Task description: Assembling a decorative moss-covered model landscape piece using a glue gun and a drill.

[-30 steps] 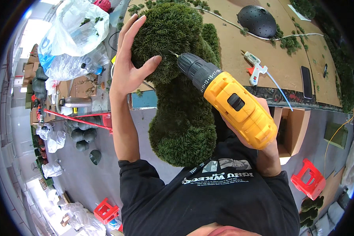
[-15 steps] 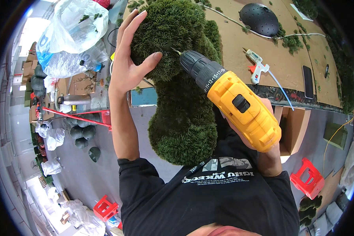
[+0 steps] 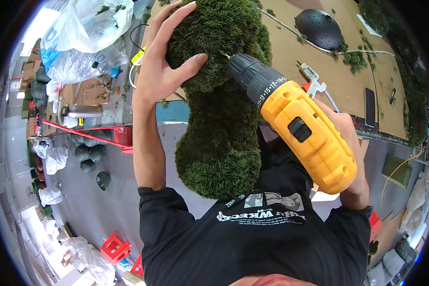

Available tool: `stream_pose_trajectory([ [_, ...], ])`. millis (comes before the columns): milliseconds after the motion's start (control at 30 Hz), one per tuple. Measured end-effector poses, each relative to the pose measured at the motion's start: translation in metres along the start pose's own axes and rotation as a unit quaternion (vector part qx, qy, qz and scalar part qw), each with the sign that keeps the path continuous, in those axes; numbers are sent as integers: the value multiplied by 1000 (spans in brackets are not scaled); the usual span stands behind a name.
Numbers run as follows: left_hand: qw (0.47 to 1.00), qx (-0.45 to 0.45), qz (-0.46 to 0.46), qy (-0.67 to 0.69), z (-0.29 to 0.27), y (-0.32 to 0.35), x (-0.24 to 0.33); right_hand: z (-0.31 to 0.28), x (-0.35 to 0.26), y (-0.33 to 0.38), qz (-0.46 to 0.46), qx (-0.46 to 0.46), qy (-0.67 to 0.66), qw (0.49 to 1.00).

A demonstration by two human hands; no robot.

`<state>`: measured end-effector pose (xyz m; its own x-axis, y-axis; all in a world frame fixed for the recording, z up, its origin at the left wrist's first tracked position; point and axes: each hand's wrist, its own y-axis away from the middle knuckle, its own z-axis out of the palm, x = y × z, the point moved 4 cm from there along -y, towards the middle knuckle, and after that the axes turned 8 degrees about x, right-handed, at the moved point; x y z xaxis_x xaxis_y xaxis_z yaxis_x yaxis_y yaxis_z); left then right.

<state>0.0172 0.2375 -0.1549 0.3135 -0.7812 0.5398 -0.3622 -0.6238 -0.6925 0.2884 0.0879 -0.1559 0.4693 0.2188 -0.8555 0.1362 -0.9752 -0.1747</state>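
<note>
I see the left hand [image 3: 163, 66] spread flat, fingers open, palm pressed on the upper lobe of a moss-covered form [image 3: 219, 100]. The thumb tip sits right beside the drill bit. That form is the workpiece: dense, short, dark-green fuzzy turf, bulbous, narrowing at the middle and swelling again at the bottom, held upright between my chest and the workbench [image 3: 291, 52].

The right hand [image 3: 350, 143] is wrapped closed around the grip of a cordless drill [image 3: 295, 126]. Yellow hard-plastic body, black ribbed chuck collar with white markings, short bit buried in the moss near the top lobe. I can't see the trigger finger.

The bench top is a flat brown board, matte, with green moss scraps scattered on it. On it: a black perforated dome [image 3: 318, 28], a white and red glue gun [image 3: 311, 78] with a pale cord, a dark flat phone-like slab [image 3: 370, 106].

Containers, left side: clear and white plastic bags [image 3: 83, 35], crumpled and glossy, one holding green scraps, another a clear bottle with a blue cap [image 3: 106, 69]. A steel flask [image 3: 81, 111] lies nearby. The floor below is grey, with a red plastic stool [image 3: 114, 248], more knotted white bags [image 3: 52, 159] of unclear contents, and dark green rounded lumps [image 3: 88, 153].
</note>
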Motion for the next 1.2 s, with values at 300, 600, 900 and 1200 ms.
stream_pose_trajectory([
  [300,998,-20,7,-60,-10,7,-16,-8,-28,-12,75,-34,117,990],
  [600,998,-34,-8,-60,-8,5,-8,-7,-53,-18,48,-35,166,984],
  [900,997,-37,-9,-67,-10,8,-3,-4,-42,-28,11,-43,121,992],
  [1200,996,-2,52,-77,-8,9,-7,-8,-41,-23,6,-27,99,995],
])
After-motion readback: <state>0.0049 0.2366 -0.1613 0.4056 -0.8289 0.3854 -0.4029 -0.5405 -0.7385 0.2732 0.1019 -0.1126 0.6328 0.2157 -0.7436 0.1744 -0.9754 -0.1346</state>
